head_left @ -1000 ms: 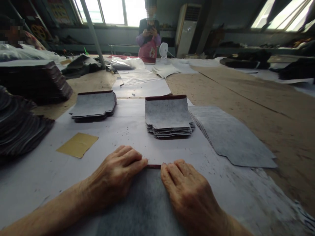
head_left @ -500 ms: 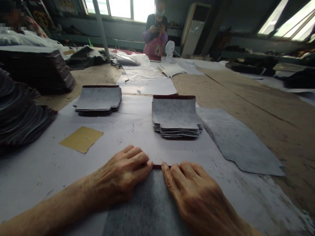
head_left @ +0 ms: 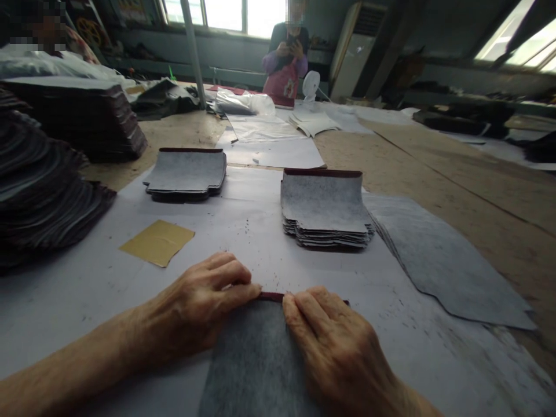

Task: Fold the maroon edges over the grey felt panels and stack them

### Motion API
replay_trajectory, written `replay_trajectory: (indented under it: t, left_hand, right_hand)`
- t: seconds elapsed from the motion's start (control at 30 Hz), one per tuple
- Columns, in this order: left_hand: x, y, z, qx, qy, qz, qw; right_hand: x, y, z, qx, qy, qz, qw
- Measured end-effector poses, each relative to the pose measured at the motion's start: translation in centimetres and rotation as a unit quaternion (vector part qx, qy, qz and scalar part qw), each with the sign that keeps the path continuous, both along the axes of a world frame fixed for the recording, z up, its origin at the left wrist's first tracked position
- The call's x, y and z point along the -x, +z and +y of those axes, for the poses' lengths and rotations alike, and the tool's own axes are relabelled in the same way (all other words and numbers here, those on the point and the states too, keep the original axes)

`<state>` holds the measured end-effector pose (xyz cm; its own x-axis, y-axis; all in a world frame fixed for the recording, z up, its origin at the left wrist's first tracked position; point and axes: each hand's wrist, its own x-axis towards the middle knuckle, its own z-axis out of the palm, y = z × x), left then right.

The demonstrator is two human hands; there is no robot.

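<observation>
A grey-backed fabric piece (head_left: 258,359) lies on the white paper in front of me, its far edge turned over into a narrow maroon fold (head_left: 272,297). At the left end of that fold, my left hand (head_left: 197,304) is closed, its thumb and curled fingers pinching the edge. My right hand (head_left: 341,341) grips the fold farther right, fingers bent together with their tips pressed on it. A short stretch of maroon shows between the hands, and a bit of it sticks out beyond the right knuckles. My right thumb is hidden.
Two stacks of similar pieces with maroon edges, a left stack (head_left: 186,171) and a right stack (head_left: 324,200), stand beyond my hands. Grey unfolded pieces (head_left: 447,260) fan out at right. A yellow card (head_left: 158,242) lies left, near tall dark piles (head_left: 39,191). A person (head_left: 286,58) stands across the table.
My left hand has shifted left along the fold, with its thumb now more stretched out. The right fingers stay on the edge. The whole view has swung slightly left.
</observation>
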<state>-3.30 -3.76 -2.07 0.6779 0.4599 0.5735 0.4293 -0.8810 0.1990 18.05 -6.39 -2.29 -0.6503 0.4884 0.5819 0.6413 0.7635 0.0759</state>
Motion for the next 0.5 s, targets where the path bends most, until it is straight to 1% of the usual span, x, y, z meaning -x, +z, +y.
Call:
replay_trajectory:
  t: [0.1, 0.23, 0.3, 0.4, 0.47, 0.5]
  left_hand:
    - [0.3, 0.0, 0.0, -0.008, 0.001, 0.013, 1.000]
    - [-0.1, -0.1, -0.4, -0.012, 0.003, 0.031, 0.999]
    - [-0.3, -0.2, -0.5, -0.018, 0.009, 0.026, 0.999]
    - [-0.5, -0.3, -0.5, -0.016, 0.008, 0.008, 1.000]
    - [-0.5, -0.3, -0.4, -0.013, 0.000, 0.002, 1.000]
    - [-0.6, -0.3, -0.4, -0.012, -0.003, -0.001, 1.000]
  right_hand:
    - [0.0, 0.0, 0.2, 0.021, 0.006, 0.014, 1.000]
    - [0.1, 0.2, 0.2, 0.033, 0.008, -0.017, 0.999]
    - [0.3, 0.5, 0.1, 0.019, 0.005, -0.051, 0.998]
    - [1.0, 1.1, 0.0, -0.028, -0.001, -0.100, 0.995]
    - [1.6, 1.2, 0.2, -0.034, 0.015, -0.096, 0.995]
    - [1.9, 1.1, 0.4, -0.020, 0.032, -0.080, 0.996]
